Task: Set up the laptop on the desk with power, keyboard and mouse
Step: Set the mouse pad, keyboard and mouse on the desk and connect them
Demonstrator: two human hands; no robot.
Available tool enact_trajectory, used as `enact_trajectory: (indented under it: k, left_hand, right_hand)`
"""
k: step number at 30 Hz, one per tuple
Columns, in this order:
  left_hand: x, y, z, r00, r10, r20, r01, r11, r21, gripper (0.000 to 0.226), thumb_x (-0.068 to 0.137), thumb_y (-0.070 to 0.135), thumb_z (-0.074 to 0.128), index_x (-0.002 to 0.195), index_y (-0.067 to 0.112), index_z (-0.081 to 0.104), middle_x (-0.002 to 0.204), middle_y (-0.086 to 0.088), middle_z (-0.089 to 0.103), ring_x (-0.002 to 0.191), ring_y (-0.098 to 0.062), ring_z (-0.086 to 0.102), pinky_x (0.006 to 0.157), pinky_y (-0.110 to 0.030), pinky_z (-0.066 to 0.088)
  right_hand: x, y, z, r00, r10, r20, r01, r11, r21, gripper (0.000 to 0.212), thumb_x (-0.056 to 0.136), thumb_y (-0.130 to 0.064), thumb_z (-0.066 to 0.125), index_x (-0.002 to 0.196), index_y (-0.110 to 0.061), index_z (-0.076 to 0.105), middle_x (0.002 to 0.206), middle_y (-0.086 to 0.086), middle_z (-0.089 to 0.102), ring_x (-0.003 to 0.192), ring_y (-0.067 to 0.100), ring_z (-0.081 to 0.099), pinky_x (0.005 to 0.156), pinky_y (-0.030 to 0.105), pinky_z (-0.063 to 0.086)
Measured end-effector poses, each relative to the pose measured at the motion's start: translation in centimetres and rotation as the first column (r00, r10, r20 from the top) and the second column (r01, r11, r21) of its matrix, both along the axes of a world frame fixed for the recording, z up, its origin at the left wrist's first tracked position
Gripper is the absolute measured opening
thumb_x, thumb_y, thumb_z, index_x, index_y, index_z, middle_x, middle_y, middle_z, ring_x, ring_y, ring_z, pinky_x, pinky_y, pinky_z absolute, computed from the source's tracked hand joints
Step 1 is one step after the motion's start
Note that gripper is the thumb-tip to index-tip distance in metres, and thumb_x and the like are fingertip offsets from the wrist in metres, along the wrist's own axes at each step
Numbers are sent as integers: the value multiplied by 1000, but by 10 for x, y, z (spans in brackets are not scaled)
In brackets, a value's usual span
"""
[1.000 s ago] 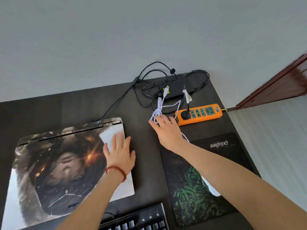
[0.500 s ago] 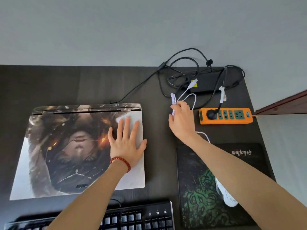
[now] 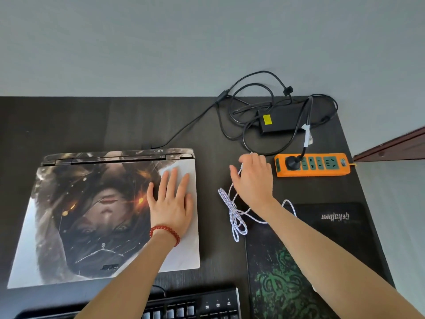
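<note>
Altogether the dark worktop [image 3: 115,120] carries one closed laptop [image 3: 92,215], one mouse pad [image 3: 299,261], one keyboard [image 3: 207,305], one orange power strip [image 3: 314,164], one black power brick [image 3: 281,119] and one white braided cable [image 3: 234,212]. The laptop, its lid covered with a printed picture, lies toward the left edge, and a black cord runs from its back edge to the brick near the far right corner. The mouse pad fills the near right corner, and only the far rim of the keyboard shows at the near edge. The strip sits by the right edge with a single black plug in its leftmost socket.

Two hands are in view. The left hand [image 3: 171,203], a red bead bracelet [image 3: 164,232] at its wrist, lies flat on the laptop lid near its right side, fingers straight and slightly spread. The right hand [image 3: 253,178] is raised between the laptop and the strip, fingers curled and pinching the white cable at their tips; the cable hangs down in loose, knotted loops onto the worktop and the far left corner of the mouse pad.

Compared with half a second ago, the right hand has drawn the cable back from the brick toward the near edge, so that more of it trails in loops; the left hand has not moved.
</note>
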State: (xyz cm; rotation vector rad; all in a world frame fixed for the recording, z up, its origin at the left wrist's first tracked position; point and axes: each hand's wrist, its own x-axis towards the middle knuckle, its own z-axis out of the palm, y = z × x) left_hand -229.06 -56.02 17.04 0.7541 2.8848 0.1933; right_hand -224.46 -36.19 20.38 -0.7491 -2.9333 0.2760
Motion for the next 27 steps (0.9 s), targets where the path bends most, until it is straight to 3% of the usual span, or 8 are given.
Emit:
enact_trajectory:
  k: [2,4,8,11,15,18,22,27]
  left_hand:
    - [0,2,1,1000,2,-9,-2,1000,4,50,91,38,20,138,26,35,150,-6,31,140,-27,24,110,-56,14]
    - [0,2,2,1000,2,-8,-2,1000,6,51,91,38,19,137,26,36,150,-6,32,139,-26,25,110,-57,15]
    - [0,2,3,1000,7,0,-7,1000,21,51,90,36,20,137,26,37,150,-6,32,140,-26,25,110,-57,15]
    - [1,2,2,1000,5,7,-5,1000,18,51,90,37,19,138,26,35,151,-6,30,140,-25,22,111,-56,13]
    - [0,1,1,1000,14,7,-15,1000,27,53,90,39,15,138,27,33,151,-5,29,141,-25,20,111,-56,10]
    - [-1,2,3,1000,10,2,-10,999,48,51,90,37,19,137,26,36,150,-6,31,140,-26,22,111,-56,13]
    - [-1,1,3,1000,13,-15,-12,997,78,49,89,34,24,136,25,37,150,-8,31,140,-26,23,110,-57,13]
    - [2,1,1,999,17,-40,-14,996,84,47,89,30,33,136,26,37,150,-7,31,140,-25,21,111,-56,11]
  right_hand:
    - [-13,12,-4,961,-131,244,130,991,19,50,87,-51,47,97,-3,59,97,13,64,98,31,55,81,40,41]
    - [-21,13,-10,931,-143,336,155,988,-7,54,88,-52,46,101,-1,58,104,14,64,103,32,55,87,40,40]
    - [-32,-1,-12,960,-85,268,109,991,-77,21,86,-21,55,97,-3,55,100,14,65,98,32,57,82,38,38]
    - [-28,-9,-11,970,13,242,-5,999,-37,15,84,-12,52,97,-6,56,98,10,63,98,29,52,82,36,34]
    - [-8,-19,-7,983,182,16,-178,974,-139,35,78,4,49,111,-7,53,92,6,65,93,26,55,90,31,27]
    - [8,-28,-5,976,216,-12,-215,962,-170,57,70,10,47,126,-3,46,85,10,62,82,27,55,103,30,23]
    - [28,-41,-13,954,281,100,-253,940,-229,45,80,2,44,125,-6,46,96,12,58,87,31,54,89,31,30]
    - [45,-47,-24,953,277,118,-244,940,-240,30,94,-33,43,122,-25,48,86,7,56,77,27,54,78,35,33]
